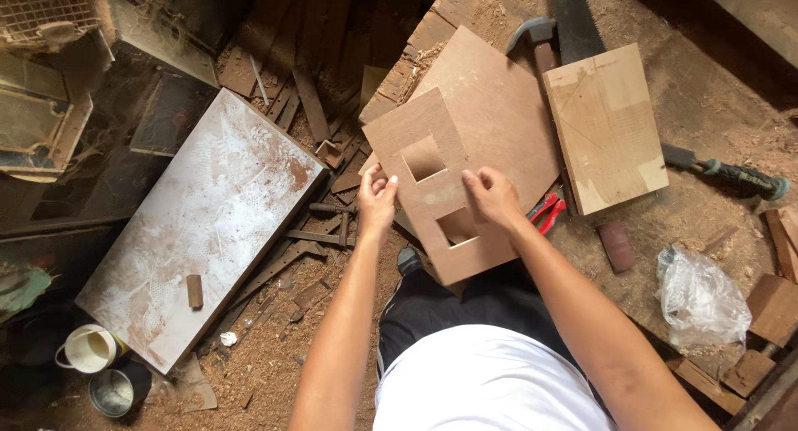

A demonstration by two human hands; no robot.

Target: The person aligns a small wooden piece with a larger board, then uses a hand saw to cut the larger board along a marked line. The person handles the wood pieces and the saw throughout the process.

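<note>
You hold a thin brown board (432, 190) with two square holes up in front of you, above the sawdust floor (274, 356). Your left hand (376, 200) pinches its left edge. Your right hand (492, 197) grips it in the middle, fingers on top. Just past it lie a bigger board (499, 107), a pale wood block (607, 123) and a hammer (536, 36).

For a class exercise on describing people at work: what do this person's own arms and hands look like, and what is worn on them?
Both arms are bare from the elbow down, with no sleeves in view. The left hand and right hand wear no gloves, and no rings, watch or bracelets show. Fingernails are short. The person wears a white top and dark trousers.
</note>
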